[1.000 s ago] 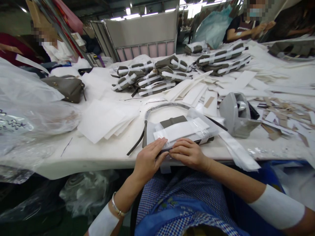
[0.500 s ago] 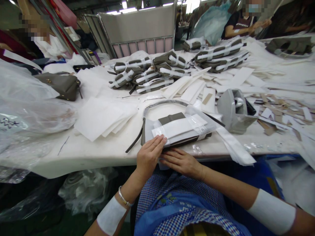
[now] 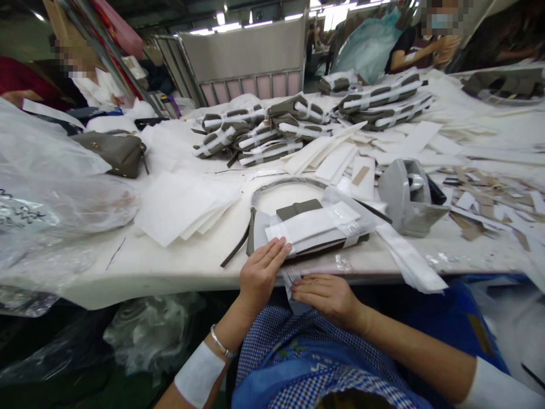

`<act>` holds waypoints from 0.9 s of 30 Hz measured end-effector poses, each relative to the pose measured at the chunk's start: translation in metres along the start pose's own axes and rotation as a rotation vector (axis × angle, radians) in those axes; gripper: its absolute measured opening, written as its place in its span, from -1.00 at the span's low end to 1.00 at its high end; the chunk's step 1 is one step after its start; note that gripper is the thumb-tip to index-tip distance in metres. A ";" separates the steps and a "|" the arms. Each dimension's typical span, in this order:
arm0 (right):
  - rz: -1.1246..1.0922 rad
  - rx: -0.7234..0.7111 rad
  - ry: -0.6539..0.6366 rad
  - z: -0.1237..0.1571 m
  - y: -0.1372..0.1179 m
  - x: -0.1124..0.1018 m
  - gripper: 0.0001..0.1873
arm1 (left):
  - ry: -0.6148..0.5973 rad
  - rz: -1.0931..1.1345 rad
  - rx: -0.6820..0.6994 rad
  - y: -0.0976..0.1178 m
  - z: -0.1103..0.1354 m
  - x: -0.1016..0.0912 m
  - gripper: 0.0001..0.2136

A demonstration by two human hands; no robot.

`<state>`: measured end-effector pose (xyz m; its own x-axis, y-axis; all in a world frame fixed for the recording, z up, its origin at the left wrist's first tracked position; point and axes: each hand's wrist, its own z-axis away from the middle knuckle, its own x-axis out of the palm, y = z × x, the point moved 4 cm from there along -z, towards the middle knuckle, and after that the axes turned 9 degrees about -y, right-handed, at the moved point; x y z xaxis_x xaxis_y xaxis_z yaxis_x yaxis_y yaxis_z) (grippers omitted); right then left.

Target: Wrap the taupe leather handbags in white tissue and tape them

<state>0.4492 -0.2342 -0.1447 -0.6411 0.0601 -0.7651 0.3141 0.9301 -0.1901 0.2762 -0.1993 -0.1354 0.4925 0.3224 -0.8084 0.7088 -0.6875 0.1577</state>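
Note:
A grey-green bag part (image 3: 299,209) lies at the table's front edge, partly wrapped in white foam sheet (image 3: 315,222) and held with clear tape (image 3: 343,216). Its wrapped handle (image 3: 289,183) arches behind it. My left hand (image 3: 261,271) rests on the wrap's near left corner, fingers stretched out together. Just below the table edge, my right hand (image 3: 327,296) has its fingers closed at a shiny translucent strip (image 3: 291,279), which looks like tape and hangs from under the bundle. The thumb is hidden.
A grey tape dispenser (image 3: 404,199) stands to the right, beside a white strip (image 3: 409,255) over the edge. White sheets (image 3: 187,204) lie left. Wrapped bundles (image 3: 259,133) are piled behind. Scraps (image 3: 489,199) cover the right side. Plastic bags (image 3: 55,187) and a bag (image 3: 121,150) sit at left.
My right hand has moved down and to the right, away from my left hand, uncovering the translucent strip. My left hand stays on the wrap. The view has shifted slightly.

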 end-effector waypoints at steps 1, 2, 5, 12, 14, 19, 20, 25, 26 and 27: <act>-0.008 0.015 0.001 0.001 -0.002 -0.001 -0.77 | 0.001 -0.001 0.000 0.000 0.000 0.001 -0.54; -0.015 0.028 -0.003 0.002 -0.004 -0.002 -0.76 | -0.001 -0.003 0.000 0.000 0.000 0.001 -0.54; -0.026 0.047 -0.014 -0.003 -0.007 -0.008 -0.72 | -0.008 -0.010 0.005 -0.001 0.000 0.002 -0.54; -0.038 0.109 0.015 -0.036 0.009 -0.039 -0.75 | 0.001 -0.077 0.013 0.001 0.001 0.001 -0.57; -0.038 0.143 0.004 -0.047 0.018 -0.045 -0.76 | 0.017 -0.103 -0.019 0.001 0.002 0.002 -0.57; 0.021 0.262 -0.018 -0.071 0.041 -0.051 -0.86 | 0.013 -0.071 -0.072 0.001 0.003 0.001 -0.62; 0.033 0.303 -0.027 -0.076 0.047 -0.051 -0.89 | 0.019 -0.049 -0.076 0.001 0.003 0.001 -0.66; 0.048 0.448 -0.136 -0.095 0.071 -0.039 -0.93 | 0.094 0.039 -0.073 -0.004 0.001 -0.005 -0.81; 0.045 0.452 -0.174 -0.098 0.074 -0.036 -0.92 | 0.101 0.051 -0.077 -0.005 0.001 -0.005 -0.82; 0.039 0.451 -0.212 -0.100 0.078 -0.032 -0.92 | 0.105 0.057 -0.080 -0.006 0.001 -0.006 -0.83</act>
<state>0.4239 -0.1272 -0.0734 -0.4815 -0.0267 -0.8760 0.6366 0.6763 -0.3705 0.2688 -0.1983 -0.1324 0.5801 0.3530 -0.7340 0.7140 -0.6541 0.2497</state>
